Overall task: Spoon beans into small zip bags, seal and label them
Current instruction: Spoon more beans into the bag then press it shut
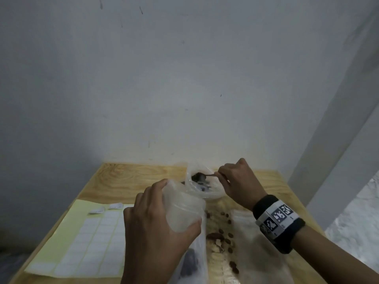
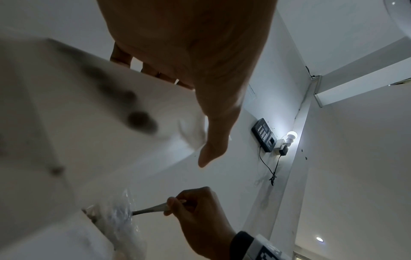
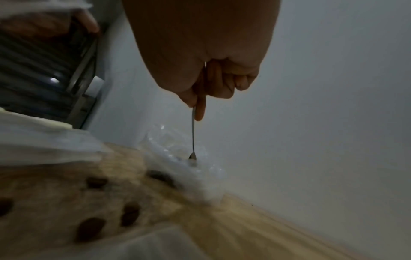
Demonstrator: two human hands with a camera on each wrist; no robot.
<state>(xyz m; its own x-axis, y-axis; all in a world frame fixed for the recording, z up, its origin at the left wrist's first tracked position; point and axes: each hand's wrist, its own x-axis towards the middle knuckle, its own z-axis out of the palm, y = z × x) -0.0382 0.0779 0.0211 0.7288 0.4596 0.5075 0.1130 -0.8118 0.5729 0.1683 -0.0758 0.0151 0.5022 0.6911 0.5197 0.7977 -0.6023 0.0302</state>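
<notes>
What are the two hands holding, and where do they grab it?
The right hand pinches a spoon by its handle end, bowl down in the bean bag. The left hand grips a small zip bag near its open top.

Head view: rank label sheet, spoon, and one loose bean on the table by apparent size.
1. label sheet
2. spoon, bowl partly hidden in the bag
3. loose bean
Perspective may distort this.

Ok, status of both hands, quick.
Left hand: closed, grip round the zip bag.
Right hand: closed, pinching the spoon, its bowl inside the bean bag.
</notes>
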